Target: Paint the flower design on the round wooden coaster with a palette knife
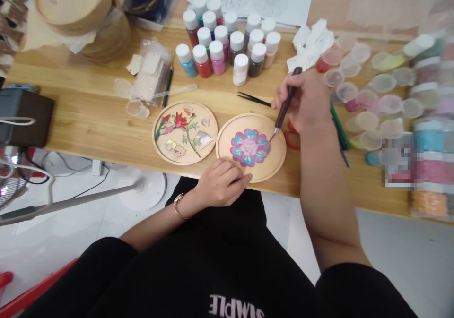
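Observation:
My right hand (pixel 308 98) is closed round the dark wooden handle of a palette knife (pixel 288 98). Its thin metal tip touches the right side of a painted flower, pink, blue and purple, on a round wooden plate (pixel 227 136). At the near rim of that plate is my left hand (pixel 223 183), with fingers curled together and gripping the edge. A second round wooden plate (pixel 161 150), decorated with red flowers and green leaves, lies against its left side. Black tweezers (pixel 253 98) rest just beyond, close to my right fingers.
Several white-capped paint bottles (pixel 218 60) stand behind the plates. Small plastic cups (pixel 383 104) and jars (pixel 427 138) crowd the right side. Crumpled tissue (pixel 312 41) lies at the back. Stacked round wooden pieces (pixel 74 6) and a black box (pixel 26 115) are at left.

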A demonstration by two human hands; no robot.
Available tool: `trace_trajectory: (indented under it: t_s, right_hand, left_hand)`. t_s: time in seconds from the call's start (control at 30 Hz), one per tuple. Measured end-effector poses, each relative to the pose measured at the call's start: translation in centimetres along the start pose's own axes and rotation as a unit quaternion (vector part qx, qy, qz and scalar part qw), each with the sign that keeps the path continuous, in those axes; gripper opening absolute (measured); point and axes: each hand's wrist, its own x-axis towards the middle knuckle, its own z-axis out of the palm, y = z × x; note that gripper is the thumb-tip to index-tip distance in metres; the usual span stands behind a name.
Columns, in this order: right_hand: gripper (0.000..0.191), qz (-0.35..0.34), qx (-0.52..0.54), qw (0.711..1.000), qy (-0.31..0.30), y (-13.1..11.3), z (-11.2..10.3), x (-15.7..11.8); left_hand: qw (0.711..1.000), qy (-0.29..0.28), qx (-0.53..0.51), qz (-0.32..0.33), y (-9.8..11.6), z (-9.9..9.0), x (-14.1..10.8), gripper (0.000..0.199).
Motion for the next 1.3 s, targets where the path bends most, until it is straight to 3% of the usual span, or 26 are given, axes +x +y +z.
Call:
trace_trajectory:
  t_s: [0.13, 0.4, 0.63, 0.83, 1.1, 1.3]
  right_hand:
    - [0.040, -0.002, 0.074, 0.997, -0.025, -1.1, 0.0, -0.5]
    - [0.035, 0.024, 0.042, 0.998, -0.049, -1.4, -1.5, 0.4]
    - [0.052, 0.000, 0.000, 0.998, -0.068, -0.5, -2.9, 1.6]
    - [0.046, 0.003, 0.055, 0.997, -0.056, -0.5, -2.6, 1.2]
    - [0.042, -0.006, 0.184, 0.982, -0.042, 1.2, -3.6, 2.4]
    - [0.043, 0.027, 0.216, 0.976, 0.019, 0.1, -2.6, 1.8]
  left_hand:
    - [1.000, 0.002, -0.010, 0.005, 0.0, 0.0, 0.0, 0.010]
    - [1.000, 0.013, -0.009, 0.005, -0.1, 0.3, -0.3, 0.008]
    - [1.000, 0.013, -0.001, 0.006, -0.1, 0.2, -0.2, 0.007]
    - [1.000, 0.015, -0.003, 0.004, -0.1, 0.2, -0.2, 0.007]
    - [1.000, 0.010, -0.001, 0.003, -0.1, 0.2, -0.1, 0.006]
    - [1.000, 0.008, -0.007, 0.006, 0.0, 0.2, -0.3, 0.009]
